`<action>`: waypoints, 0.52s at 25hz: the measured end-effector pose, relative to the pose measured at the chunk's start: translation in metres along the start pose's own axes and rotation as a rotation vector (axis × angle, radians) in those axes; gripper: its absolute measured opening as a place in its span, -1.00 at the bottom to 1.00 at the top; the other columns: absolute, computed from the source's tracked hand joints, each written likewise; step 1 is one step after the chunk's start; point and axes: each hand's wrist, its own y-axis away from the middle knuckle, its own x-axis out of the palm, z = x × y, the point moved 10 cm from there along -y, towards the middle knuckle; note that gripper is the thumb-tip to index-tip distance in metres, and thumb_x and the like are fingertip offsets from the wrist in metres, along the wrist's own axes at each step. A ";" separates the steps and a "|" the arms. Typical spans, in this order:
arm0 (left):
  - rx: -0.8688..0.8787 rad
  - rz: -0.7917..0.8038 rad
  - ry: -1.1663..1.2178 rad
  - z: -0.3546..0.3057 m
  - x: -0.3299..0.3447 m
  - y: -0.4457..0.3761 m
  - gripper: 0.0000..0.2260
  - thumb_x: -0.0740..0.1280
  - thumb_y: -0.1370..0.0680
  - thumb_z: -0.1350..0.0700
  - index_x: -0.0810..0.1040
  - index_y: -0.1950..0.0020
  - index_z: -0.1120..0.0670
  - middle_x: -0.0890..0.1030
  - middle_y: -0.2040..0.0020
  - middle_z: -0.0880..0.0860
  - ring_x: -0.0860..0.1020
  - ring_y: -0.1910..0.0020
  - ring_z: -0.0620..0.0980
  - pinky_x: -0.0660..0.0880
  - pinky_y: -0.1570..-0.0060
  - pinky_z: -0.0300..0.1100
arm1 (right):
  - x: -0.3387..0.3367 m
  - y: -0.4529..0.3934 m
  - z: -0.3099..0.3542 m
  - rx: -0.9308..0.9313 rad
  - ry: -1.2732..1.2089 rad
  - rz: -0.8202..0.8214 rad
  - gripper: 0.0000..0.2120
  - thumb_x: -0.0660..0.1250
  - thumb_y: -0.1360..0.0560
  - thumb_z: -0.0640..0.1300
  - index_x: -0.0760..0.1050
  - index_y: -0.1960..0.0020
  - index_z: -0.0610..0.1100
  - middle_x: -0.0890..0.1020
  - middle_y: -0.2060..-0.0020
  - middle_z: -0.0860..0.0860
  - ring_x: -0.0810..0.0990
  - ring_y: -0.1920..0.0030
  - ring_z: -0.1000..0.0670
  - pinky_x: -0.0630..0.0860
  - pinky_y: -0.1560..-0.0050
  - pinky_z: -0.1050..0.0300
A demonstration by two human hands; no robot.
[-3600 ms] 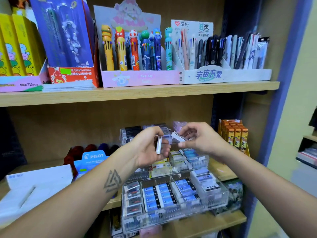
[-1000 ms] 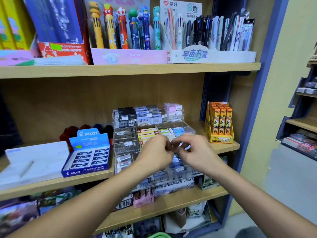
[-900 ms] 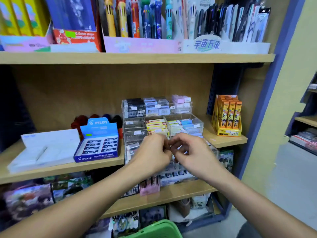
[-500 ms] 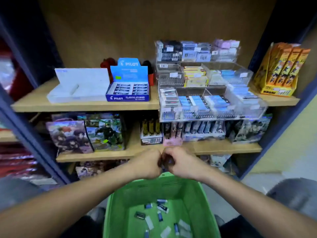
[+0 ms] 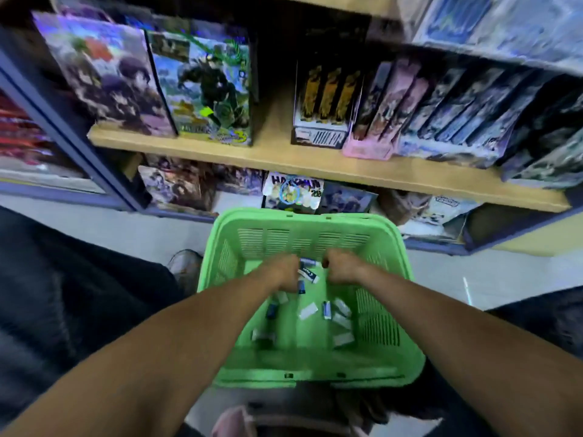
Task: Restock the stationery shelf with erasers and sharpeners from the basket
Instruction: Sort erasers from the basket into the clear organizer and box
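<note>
A green plastic basket [image 5: 383, 247] stands on the floor below me. Several small erasers [image 5: 328, 310] in white and blue sleeves lie scattered on its bottom. Both my hands reach down inside it near the far wall. My left hand [image 5: 284, 272] hangs over a few erasers [image 5: 307, 274] that lie between the two hands, and its fingers curl downward out of sight. My right hand [image 5: 342, 268] is just to the right of them, knuckles up, fingers also hidden. The picture is blurred and I cannot tell whether either hand holds an eraser.
A wooden shelf board [image 5: 315, 165] runs above the basket, with boxed card packs [image 5: 202, 86] and a pink display box [image 5: 369, 149] on it. More packs stand on the lowest level [image 5: 293, 190]. My dark trouser legs flank the basket, and a shoe [image 5: 184, 263] sits left of it.
My view has tipped from the eraser trays down to the floor basket. Both hands have dropped from above the basket's rim into it and moved slightly apart.
</note>
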 end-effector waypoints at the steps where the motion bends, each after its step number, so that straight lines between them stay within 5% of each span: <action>1: -0.028 0.061 -0.029 0.016 0.025 -0.005 -0.69 0.39 -0.51 0.21 0.54 -0.25 0.22 0.60 -0.22 0.20 0.60 -0.16 0.15 0.53 -0.10 -0.07 | 0.022 -0.007 -0.008 0.025 0.032 0.052 -0.67 0.34 -0.52 -0.22 0.50 -0.26 -0.27 0.59 -0.19 -0.19 0.59 -0.17 -0.16 0.55 -0.11 0.07; 5: -0.041 0.282 -0.218 0.059 0.106 -0.007 -0.53 0.48 -0.47 0.19 0.47 -0.37 0.13 0.53 -0.31 0.15 0.56 -0.25 0.12 0.49 -0.18 -0.07 | 0.105 -0.011 -0.037 0.095 0.138 0.204 -0.57 0.45 -0.47 -0.17 0.43 -0.28 -0.24 0.57 -0.21 -0.17 0.59 -0.18 -0.15 0.52 -0.11 0.02; 9: 0.011 0.334 -0.303 0.063 0.135 -0.011 -0.61 0.41 -0.56 0.08 0.48 -0.35 0.16 0.53 -0.29 0.14 0.53 -0.26 0.13 0.49 -0.20 -0.03 | 0.149 -0.003 -0.047 0.129 0.236 0.160 -0.27 0.44 -0.49 -0.17 0.11 -0.49 -0.33 0.41 -0.36 -0.26 0.55 -0.24 -0.19 0.55 -0.15 -0.04; 13: 0.061 0.358 -0.425 0.050 0.162 -0.018 -0.69 0.36 -0.54 0.26 0.55 -0.29 0.21 0.56 -0.27 0.18 0.55 -0.23 0.19 0.53 -0.18 0.08 | 0.152 -0.011 -0.047 0.120 0.265 0.156 -0.10 0.44 -0.49 -0.21 -0.10 -0.58 -0.24 0.24 -0.45 -0.32 0.52 -0.28 -0.26 0.56 -0.15 -0.12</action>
